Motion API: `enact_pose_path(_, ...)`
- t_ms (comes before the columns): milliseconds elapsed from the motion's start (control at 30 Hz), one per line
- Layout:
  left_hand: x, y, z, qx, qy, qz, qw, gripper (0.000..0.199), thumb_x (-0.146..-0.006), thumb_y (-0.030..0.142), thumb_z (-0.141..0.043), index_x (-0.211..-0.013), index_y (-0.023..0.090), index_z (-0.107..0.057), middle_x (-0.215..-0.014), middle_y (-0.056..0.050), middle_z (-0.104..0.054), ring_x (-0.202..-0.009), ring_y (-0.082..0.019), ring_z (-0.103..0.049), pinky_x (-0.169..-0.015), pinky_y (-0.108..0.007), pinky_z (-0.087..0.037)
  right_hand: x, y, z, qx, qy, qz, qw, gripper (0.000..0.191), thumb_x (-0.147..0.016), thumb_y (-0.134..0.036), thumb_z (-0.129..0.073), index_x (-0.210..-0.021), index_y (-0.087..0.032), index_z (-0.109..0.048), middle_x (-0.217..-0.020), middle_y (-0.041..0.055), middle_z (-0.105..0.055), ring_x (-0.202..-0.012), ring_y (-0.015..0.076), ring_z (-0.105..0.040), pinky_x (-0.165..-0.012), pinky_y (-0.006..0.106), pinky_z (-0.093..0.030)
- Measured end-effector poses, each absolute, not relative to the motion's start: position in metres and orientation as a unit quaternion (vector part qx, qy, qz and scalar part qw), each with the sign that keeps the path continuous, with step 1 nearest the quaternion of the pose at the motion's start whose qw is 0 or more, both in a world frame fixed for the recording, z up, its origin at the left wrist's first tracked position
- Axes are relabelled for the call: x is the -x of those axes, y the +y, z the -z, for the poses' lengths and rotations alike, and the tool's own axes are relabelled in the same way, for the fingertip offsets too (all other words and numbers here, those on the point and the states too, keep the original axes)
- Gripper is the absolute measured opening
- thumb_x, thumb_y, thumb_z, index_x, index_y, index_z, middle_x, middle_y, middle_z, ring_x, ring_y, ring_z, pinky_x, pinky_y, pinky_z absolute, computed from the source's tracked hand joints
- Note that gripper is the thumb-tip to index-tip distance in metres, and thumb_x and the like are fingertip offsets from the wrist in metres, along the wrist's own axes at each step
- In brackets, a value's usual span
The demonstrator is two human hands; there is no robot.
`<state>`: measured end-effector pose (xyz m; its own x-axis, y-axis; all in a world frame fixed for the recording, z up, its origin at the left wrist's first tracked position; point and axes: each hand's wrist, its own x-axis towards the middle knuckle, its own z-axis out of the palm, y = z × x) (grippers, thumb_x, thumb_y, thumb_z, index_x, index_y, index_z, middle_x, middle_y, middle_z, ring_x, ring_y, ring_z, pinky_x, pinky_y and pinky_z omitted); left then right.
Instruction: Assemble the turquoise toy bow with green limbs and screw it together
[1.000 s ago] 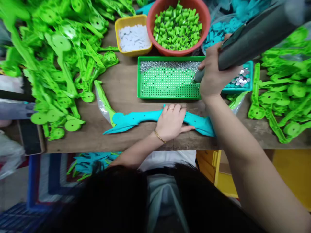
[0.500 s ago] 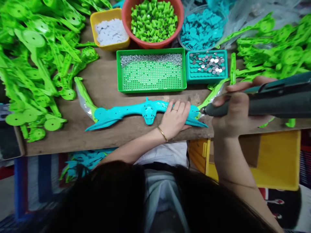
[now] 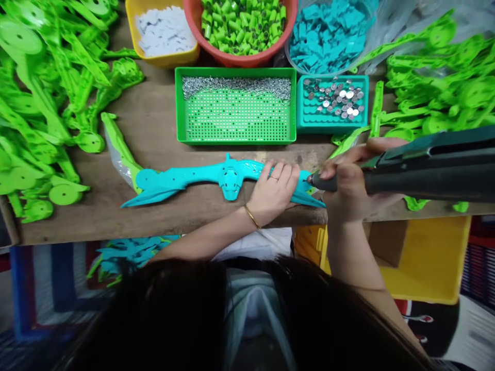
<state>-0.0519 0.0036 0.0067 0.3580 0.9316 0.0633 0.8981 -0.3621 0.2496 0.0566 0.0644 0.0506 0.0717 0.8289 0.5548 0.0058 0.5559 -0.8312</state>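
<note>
- The power driver (image 3: pixel 429 172) has swung over from the screw tray (image 3: pixel 235 142) to the blue piece (image 3: pixel 204 175); its tip now meets the right end, or sits just above, so the work looks centred there.
- That blue piece lies crosswise near the bench's near edge, with a light-green arm (image 3: pixel 120 147) angling away at its left end and another (image 3: pixel 346 144) at its right.
- The left hand (image 3: pixel 273 191) lies over the piece's right half, fingers close together and pressing down; whether its thumb grips beneath, I can't tell.
- The right hand (image 3: pixel 350 193) is wrapped round the driver's front end.
- A strip of wood shows between piece and trays, giving some room on the far side; the near side has a narrower margin.
- Green heaps (image 3: pixel 42 98) hem in the left, more green parts (image 3: pixel 452 98) the right, behind the driver.
</note>
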Motion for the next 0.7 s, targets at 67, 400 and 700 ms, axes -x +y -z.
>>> enact_pose_path(67, 0.052, 0.004, -0.006, -0.819, 0.559, -0.104, 0.080, 0.073, -0.091, 0.051, -0.051, -0.142, 0.001, -0.039, -0.137, -0.020, -0.052, -0.132, -0.032, -0.043, -0.115, -0.049, -0.027, -0.056, 0.064, -0.049, 0.354, -0.606, -0.315, 0.639, 0.027, -0.078, -0.036, -0.072, -0.102, -0.030, -0.063, -0.064, -0.0062, -0.049, -0.048, 0.0073, -0.051, -0.044, 0.022, -0.045)
enact_pose_path(400, 0.049, -0.016, -0.016, -0.842, 0.512, -0.126, 0.115, 0.050, -0.095, 0.035, -0.045, -0.138, 0.008, -0.045, -0.125, -0.014, -0.058, -0.115, -0.026, -0.054, -0.111, -0.044, -0.033, -0.042, 0.078, -0.102, 0.351, -0.624, -0.318, 0.621, 0.021, -0.078, -0.039, -0.072, -0.098, -0.031, -0.071, -0.087, -0.0028, -0.070, -0.060, 0.0097, -0.062, -0.053, 0.027, -0.053)
enact_pose_path(700, 0.089, -0.036, -0.016, -0.842, 0.522, -0.107, 0.088, 0.057, -0.095, 0.043, -0.045, -0.140, 0.007, -0.043, -0.120, -0.015, -0.060, -0.115, -0.026, -0.054, -0.112, -0.046, -0.035, 0.027, 0.121, -0.056, 0.326, -0.607, -0.393, 0.609, 0.016, -0.081, -0.037, -0.069, -0.087, -0.026, -0.059, -0.083, -0.0045, -0.064, -0.055, 0.0080, -0.060, -0.050, 0.026, -0.054)
